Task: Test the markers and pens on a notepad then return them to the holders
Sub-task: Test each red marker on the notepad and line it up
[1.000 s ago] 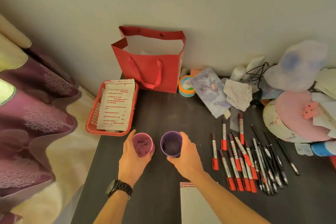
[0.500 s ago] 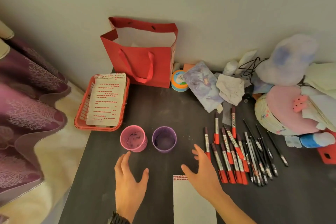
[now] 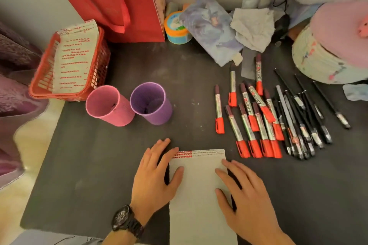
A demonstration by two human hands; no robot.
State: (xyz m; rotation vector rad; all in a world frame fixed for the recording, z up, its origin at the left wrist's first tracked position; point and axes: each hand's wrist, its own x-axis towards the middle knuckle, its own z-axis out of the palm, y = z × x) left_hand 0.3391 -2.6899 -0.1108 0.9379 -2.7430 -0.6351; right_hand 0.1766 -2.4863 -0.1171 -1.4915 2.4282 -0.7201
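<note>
Pressing flat on the notepad (image 3: 199,187) at the near edge of the dark tabletop (image 3: 95,165), I see both grips released and holding nothing. The left grip (image 3: 153,177) lies with straight fingers over the pad's left edge, and the right grip (image 3: 245,195) rests spread over its right edge. The red-capped markers (image 3: 256,123) and black pens (image 3: 302,125) lie loose to the right, well apart from the pink cup (image 3: 111,108) and purple cup (image 3: 152,105), which stand side by side near a red basket (image 3: 39,85).
</note>
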